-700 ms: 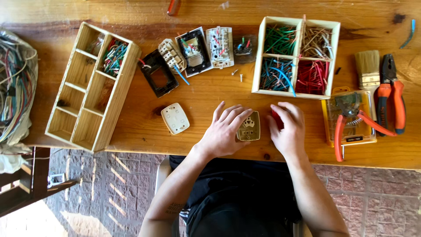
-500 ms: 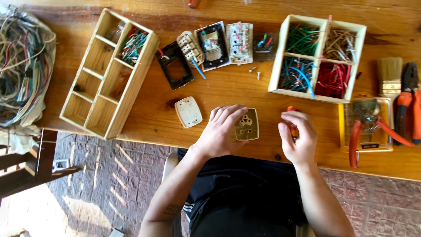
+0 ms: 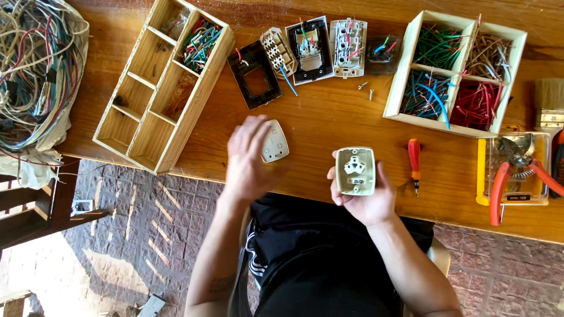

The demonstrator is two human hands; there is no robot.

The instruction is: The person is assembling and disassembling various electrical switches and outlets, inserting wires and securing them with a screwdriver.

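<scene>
Screwdriver down, socket now in right hand

Head camera looks straight down, fairly near, over the wooden table.

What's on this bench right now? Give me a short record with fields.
Left hand: blurred, over the white cover plate
Right hand: holds a white socket, palm up
Screwdriver: red handle, lying right of the socket
Wire box: four compartments of green, brown, blue, red wires
Long tray: mostly bare compartments
Pliers: red handles, far right
</scene>
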